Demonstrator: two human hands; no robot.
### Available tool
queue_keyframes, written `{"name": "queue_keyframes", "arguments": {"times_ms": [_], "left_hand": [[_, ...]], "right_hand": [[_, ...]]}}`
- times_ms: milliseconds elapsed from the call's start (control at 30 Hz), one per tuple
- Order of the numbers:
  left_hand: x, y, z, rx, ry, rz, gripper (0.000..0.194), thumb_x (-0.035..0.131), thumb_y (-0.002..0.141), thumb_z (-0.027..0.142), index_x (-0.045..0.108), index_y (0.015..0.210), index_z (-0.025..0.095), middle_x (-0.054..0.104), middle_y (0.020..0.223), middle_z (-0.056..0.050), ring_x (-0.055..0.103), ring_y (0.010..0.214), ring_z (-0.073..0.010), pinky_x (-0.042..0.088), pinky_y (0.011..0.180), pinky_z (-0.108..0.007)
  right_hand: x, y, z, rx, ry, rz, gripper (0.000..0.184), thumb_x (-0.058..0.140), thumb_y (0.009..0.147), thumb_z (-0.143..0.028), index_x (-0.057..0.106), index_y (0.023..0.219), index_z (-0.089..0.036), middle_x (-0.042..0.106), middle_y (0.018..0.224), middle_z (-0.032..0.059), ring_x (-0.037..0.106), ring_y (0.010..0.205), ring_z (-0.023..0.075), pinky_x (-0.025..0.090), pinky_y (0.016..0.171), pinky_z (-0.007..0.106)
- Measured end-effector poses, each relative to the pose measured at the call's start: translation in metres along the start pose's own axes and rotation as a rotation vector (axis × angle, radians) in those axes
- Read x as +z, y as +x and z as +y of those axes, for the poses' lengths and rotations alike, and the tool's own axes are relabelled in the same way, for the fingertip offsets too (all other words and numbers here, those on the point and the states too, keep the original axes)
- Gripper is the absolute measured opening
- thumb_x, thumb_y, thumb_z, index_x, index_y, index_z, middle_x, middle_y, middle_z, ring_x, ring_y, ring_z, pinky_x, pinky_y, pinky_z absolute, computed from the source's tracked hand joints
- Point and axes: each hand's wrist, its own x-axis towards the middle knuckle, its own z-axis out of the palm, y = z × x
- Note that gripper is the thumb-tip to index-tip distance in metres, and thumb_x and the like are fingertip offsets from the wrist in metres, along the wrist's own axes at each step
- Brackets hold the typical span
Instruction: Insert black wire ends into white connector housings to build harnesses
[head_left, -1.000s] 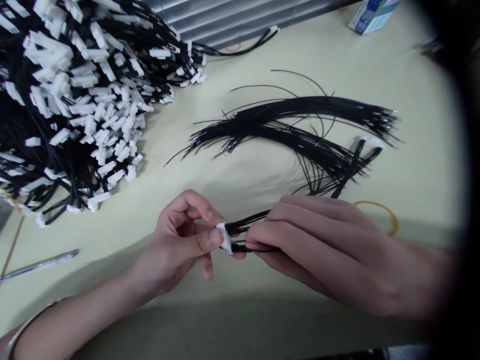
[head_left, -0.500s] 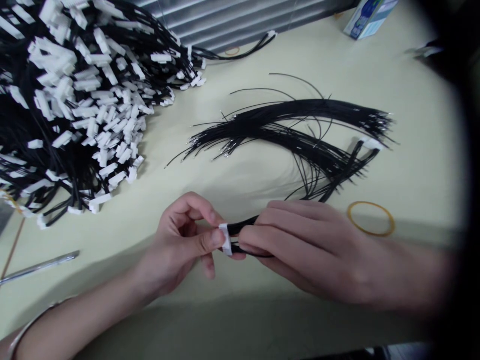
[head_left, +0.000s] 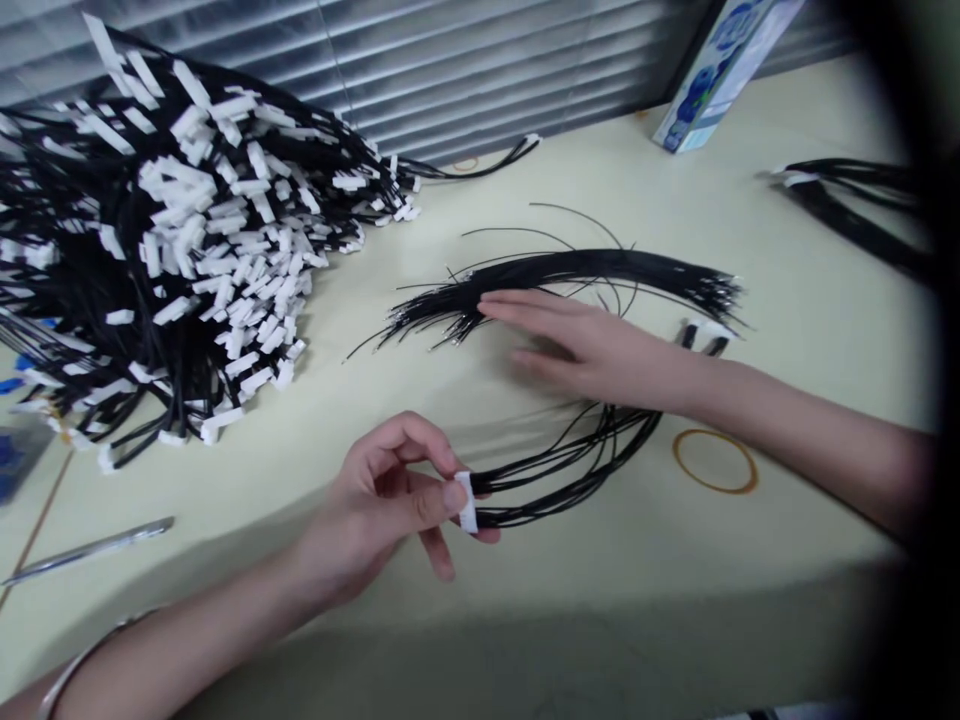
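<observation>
head-worn view, facing forward and down

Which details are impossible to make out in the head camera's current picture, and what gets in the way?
- Part of the white connector: under the left hand's thumb; its slots are too small to read.
- Whether the right hand touches the loose wires: its fingers cover the spot.
- The far end of the cables at right: lost in the dark border.
- The box's top: cut off by the upper edge.

The pile of connectors (head_left: 217,230) runs past the left edge; the box (head_left: 712,80), past the top.
</observation>
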Motion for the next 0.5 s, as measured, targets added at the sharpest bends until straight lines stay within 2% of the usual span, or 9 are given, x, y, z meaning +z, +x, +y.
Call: {"name": "queue_keyframes", "arguments": {"times_ms": [67, 133, 200, 300, 500], "left_hand": [[0.001, 0.000, 0.001, -0.007, 0.008, 0.010, 0.012, 0.061, 0.086, 0.007, 0.056, 0.090, 0.017, 0.066, 0.082, 0.003, 0.074, 0.077, -0.0205, 0.057, 0.044, -0.013], [0.002, 0.001, 0.001, -0.008, 0.012, 0.010, 0.011, 0.061, 0.086, 0.008, 0.055, 0.089, 0.017, 0.065, 0.082, 0.003, 0.074, 0.076, -0.0197, 0.057, 0.044, -0.013], [0.002, 0.001, 0.001, -0.010, 0.008, 0.009, 0.011, 0.061, 0.087, 0.009, 0.055, 0.090, 0.017, 0.065, 0.082, 0.003, 0.074, 0.076, -0.0189, 0.057, 0.045, -0.012], [0.001, 0.002, 0.000, -0.008, 0.005, 0.009, 0.011, 0.061, 0.087, 0.008, 0.055, 0.090, 0.017, 0.064, 0.082, 0.003, 0.074, 0.076, -0.0191, 0.057, 0.045, -0.012], [0.001, 0.002, 0.001, -0.009, 0.012, 0.001, 0.011, 0.060, 0.087, 0.008, 0.056, 0.090, 0.017, 0.064, 0.082, 0.003, 0.074, 0.077, -0.0199, 0.057, 0.045, -0.013]], "right_hand": [[0.009, 0.000, 0.006, -0.066, -0.102, -0.053, 0.050, 0.044, 0.098, -0.030, 0.039, 0.146, -0.016, 0.038, 0.150, 0.0077, 0.034, 0.139, 0.0253, 0.026, 0.115, 0.048], [0.013, -0.001, 0.006, -0.124, -0.178, -0.061, 0.043, 0.041, 0.100, -0.029, 0.047, 0.139, -0.014, 0.047, 0.144, 0.0076, 0.037, 0.137, 0.0259, 0.025, 0.114, 0.049], [0.011, -0.002, 0.003, -0.181, -0.234, -0.046, 0.036, 0.040, 0.100, -0.024, 0.055, 0.131, -0.013, 0.056, 0.134, 0.0068, 0.045, 0.130, 0.0237, 0.028, 0.113, 0.046], [0.003, -0.002, -0.004, -0.249, -0.303, -0.042, 0.032, 0.041, 0.097, -0.013, 0.057, 0.125, -0.014, 0.063, 0.119, 0.0064, 0.054, 0.114, 0.0206, 0.034, 0.107, 0.042], [-0.004, -0.002, -0.015, -0.271, -0.401, -0.141, 0.020, 0.039, 0.095, -0.009, 0.059, 0.097, -0.012, 0.061, 0.100, 0.0100, 0.052, 0.099, 0.0229, 0.042, 0.088, 0.038]]}}
